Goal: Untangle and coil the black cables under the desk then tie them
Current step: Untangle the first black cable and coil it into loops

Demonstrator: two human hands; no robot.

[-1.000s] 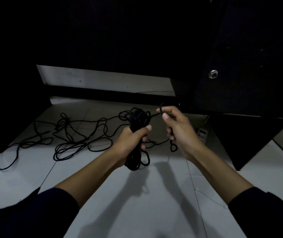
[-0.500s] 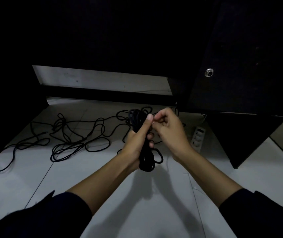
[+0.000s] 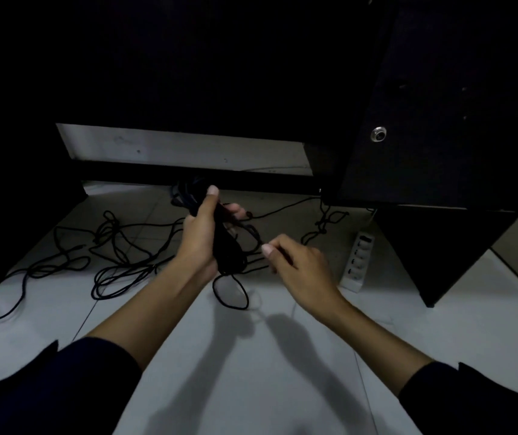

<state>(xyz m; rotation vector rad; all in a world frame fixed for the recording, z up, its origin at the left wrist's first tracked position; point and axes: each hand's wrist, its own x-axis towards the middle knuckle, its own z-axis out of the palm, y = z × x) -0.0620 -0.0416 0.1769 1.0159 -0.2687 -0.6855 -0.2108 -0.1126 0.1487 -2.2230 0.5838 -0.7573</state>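
The left hand [image 3: 202, 233] is gripping a coiled bundle of black cable [image 3: 226, 249] above the white floor [image 3: 251, 356], with the thumb pointing up and the fingers wrapped around the coil. The right hand [image 3: 298, 265] is pinching a loose strand of cable [image 3: 251, 233] just beside the bundle, at its right side. The loose black cables [image 3: 116, 246] are lying tangled on the floor under the dark counter [image 3: 439, 120], to the left of both hands, and a white power strip [image 3: 358, 262] is lying near the right hand.
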